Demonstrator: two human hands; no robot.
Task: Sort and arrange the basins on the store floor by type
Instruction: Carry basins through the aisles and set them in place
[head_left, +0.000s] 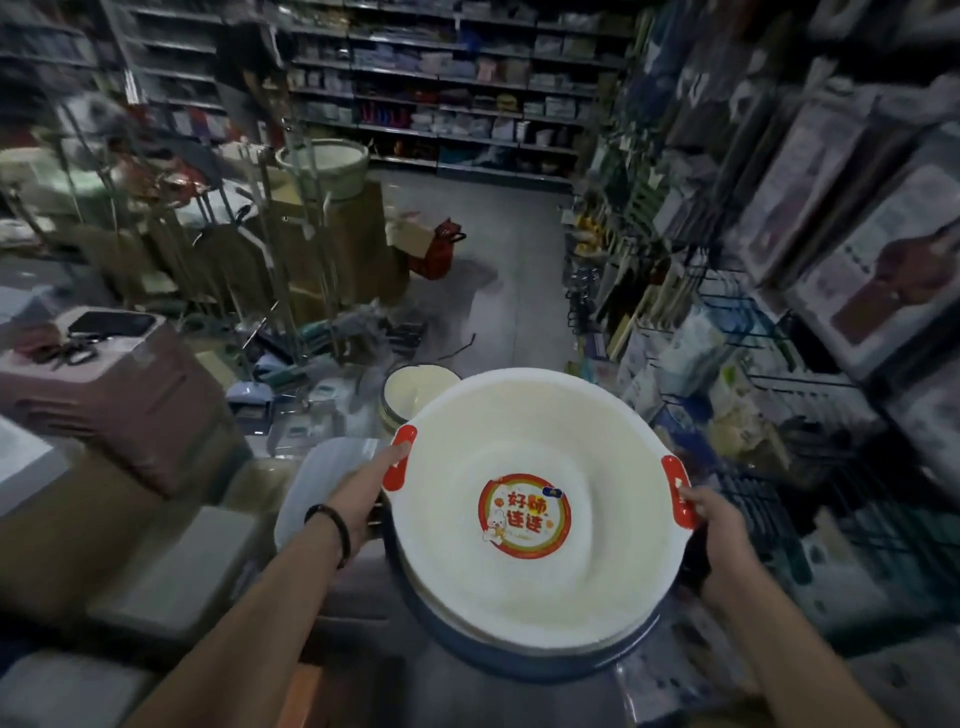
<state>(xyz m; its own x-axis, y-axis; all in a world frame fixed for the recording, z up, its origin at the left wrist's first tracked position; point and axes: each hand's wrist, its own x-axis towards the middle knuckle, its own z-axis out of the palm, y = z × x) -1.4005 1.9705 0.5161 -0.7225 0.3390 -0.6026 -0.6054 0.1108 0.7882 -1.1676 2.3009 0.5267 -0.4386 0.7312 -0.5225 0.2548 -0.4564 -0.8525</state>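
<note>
Roughly mouth-up basin (537, 577), handles (399, 457) left-right

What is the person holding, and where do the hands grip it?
A white basin, held by its two red handles: the left hand grips the left handle, and the right hand grips the right handle.

Stocked shelves (457, 78), cardboard boxes (332, 234) (blurred).

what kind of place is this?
Likely a household-goods store aisle: stocked shelves along the back, packaged goods on wire racks at right, and a white basin with a product sticker inside.
</note>
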